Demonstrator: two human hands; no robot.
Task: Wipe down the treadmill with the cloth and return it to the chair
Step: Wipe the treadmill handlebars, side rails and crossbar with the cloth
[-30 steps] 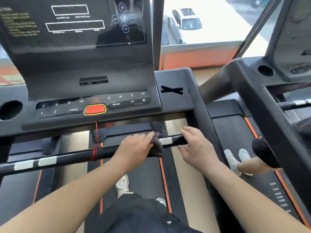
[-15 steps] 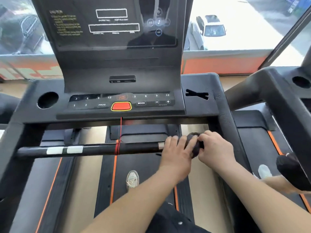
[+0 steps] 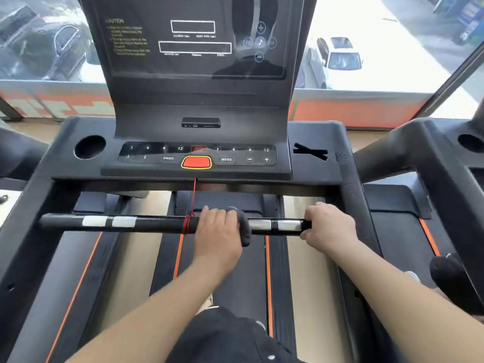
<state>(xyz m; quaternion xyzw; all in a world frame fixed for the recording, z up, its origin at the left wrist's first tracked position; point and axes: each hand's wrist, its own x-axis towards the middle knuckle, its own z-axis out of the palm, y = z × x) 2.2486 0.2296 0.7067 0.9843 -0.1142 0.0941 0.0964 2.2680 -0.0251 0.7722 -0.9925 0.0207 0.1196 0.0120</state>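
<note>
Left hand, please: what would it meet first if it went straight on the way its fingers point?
Probably the front edge of the console: the left hand, holding the cloth, points forward over the handlebar. Depth is unclear, so it might pass underneath.

Dark cloth (image 3: 242,226) wrapped around treadmill handlebar (image 3: 146,223)

Red cord (image 3: 194,197) crosses the gap between console (image 3: 157,176) and handlebar (image 3: 157,223).

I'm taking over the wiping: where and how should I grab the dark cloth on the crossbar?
Probably from above, where the cloth drapes over the crossbar under the left hand: it saddles the round bar, so fingers wrapped over the top pin it there.
</note>
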